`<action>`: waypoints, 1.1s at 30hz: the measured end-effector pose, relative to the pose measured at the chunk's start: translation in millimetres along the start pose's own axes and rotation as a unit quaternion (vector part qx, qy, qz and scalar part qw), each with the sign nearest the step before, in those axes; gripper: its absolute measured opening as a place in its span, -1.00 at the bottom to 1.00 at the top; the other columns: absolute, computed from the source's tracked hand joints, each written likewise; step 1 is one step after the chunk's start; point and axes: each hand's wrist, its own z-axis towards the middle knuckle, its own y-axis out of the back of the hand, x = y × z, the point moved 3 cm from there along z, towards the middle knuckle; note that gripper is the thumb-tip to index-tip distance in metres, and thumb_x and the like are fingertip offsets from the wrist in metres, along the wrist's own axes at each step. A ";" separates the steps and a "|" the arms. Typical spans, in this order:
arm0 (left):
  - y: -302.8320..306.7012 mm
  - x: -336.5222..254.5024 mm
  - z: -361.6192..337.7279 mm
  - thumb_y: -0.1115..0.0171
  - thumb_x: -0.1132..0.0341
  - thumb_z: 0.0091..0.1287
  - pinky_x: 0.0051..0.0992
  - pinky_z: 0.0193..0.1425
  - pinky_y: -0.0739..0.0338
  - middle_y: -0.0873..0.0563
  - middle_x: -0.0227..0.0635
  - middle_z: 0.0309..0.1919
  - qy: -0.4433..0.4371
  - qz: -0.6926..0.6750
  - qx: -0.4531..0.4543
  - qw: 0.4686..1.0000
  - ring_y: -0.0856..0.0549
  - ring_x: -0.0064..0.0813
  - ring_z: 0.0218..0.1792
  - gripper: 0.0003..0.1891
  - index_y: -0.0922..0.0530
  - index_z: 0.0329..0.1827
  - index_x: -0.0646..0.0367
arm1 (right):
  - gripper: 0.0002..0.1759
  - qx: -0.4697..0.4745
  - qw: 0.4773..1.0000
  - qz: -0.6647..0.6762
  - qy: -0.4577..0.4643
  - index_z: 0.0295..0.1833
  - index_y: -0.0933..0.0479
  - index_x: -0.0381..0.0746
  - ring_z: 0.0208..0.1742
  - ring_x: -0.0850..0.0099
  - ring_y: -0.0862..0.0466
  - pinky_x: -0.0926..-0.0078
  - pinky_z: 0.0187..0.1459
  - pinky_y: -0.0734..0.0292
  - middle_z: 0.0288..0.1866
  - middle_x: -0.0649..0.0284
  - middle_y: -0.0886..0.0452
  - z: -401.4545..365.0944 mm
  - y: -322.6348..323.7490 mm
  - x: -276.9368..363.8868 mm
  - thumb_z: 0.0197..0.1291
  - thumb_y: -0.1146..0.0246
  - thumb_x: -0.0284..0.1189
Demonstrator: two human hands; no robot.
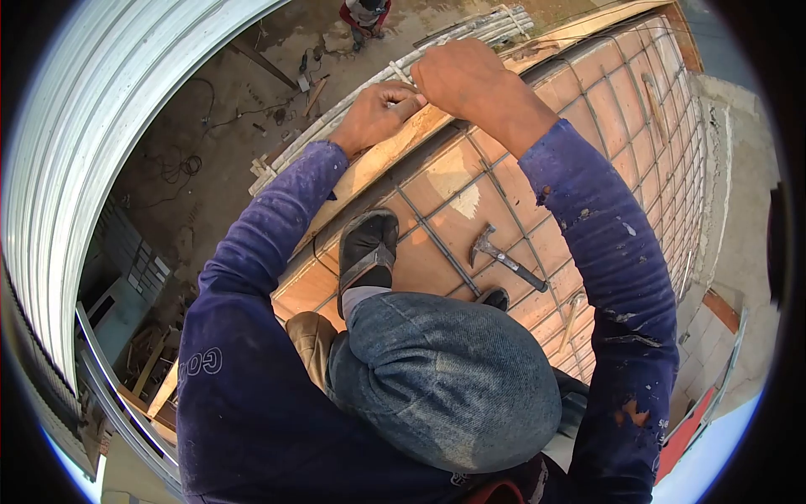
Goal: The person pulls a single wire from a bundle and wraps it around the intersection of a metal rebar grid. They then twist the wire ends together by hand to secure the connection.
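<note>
My left hand (379,112) is closed at the wooden edge board (386,160), thumb and index finger pinched on something too small to make out. Right beside it, my right hand (462,77) is curled into a fist over the same board, its fingertips turned away from view. What it grips is hidden. Pale poles (401,65) lie along the outer side of the board, just past both hands. A claw hammer (508,262) rests on the steel rebar grid (437,238) near my shoe (368,248).
Orange blocks (428,193) lie under the rebar. Beyond the board the ground is far below, with a person (365,18), cables (180,166) and timber scraps. Corrugated metal sheeting (109,92) curves along the left. A concrete ledge (730,193) runs along the right.
</note>
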 end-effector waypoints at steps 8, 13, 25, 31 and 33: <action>-8.5 19.9 6.1 -0.34 0.52 0.39 -0.59 -0.15 -0.64 -0.80 -0.33 -0.09 0.228 -0.288 0.053 0.929 -0.74 -0.61 -0.24 -0.82 -0.73 0.02 0.30 | -0.77 0.053 0.998 0.016 -0.030 -0.07 -0.80 -0.10 -0.02 0.21 -0.83 0.22 -0.10 -0.73 -0.08 0.15 -0.82 -4.7 4.8 1.7 0.30 -0.25 -0.36; -4.8 25.8 10.4 -0.42 0.34 0.41 -0.54 -0.11 -0.66 -0.77 -0.42 -0.20 0.260 -0.304 0.088 0.912 -0.71 -0.62 -0.27 -0.85 -0.71 -0.10 0.24 | -0.80 -0.072 0.960 0.241 -0.125 -0.10 -0.65 -0.31 -0.14 -0.03 -0.76 0.02 -0.13 -0.63 -0.21 -0.04 -0.75 -81.6 -28.9 -13.6 0.39 -0.16 -0.44; -2.4 17.8 4.8 -0.44 0.35 0.40 -0.46 0.06 -0.64 -0.78 -0.35 -0.05 0.247 -0.341 0.047 0.906 -0.68 -0.57 -0.04 -0.83 -0.74 -0.09 0.27 | -0.64 -0.078 0.562 0.783 -0.256 0.00 -0.63 -0.22 -0.34 0.61 -0.40 0.52 -0.23 -0.39 -0.40 0.47 -0.40 -177.5 -180.8 31.0 0.52 -0.19 -0.12; -0.1 16.0 -3.5 -0.41 0.34 0.43 -0.58 -0.09 -0.61 -0.78 -0.42 -0.13 0.254 -0.275 0.030 0.927 -0.67 -0.69 -0.19 -0.83 -0.74 -0.08 0.28 | -0.61 -0.157 0.599 0.750 -0.232 -0.02 -0.63 -0.26 -0.37 0.65 -0.34 0.57 -0.30 -0.32 -0.42 0.49 -0.36 -184.9 -169.9 30.1 0.53 -0.21 -0.11; 0.4 15.5 -3.0 -0.40 0.34 0.44 -0.60 -0.10 -0.61 -0.79 -0.43 -0.15 0.260 -0.264 0.022 0.929 -0.67 -0.70 -0.21 -0.83 -0.74 -0.09 0.29 | -0.61 -0.161 0.603 0.750 -0.217 -0.02 -0.63 -0.26 -0.36 0.63 -0.36 0.56 -0.29 -0.33 -0.41 0.49 -0.39 -183.9 -175.1 28.4 0.52 -0.21 -0.11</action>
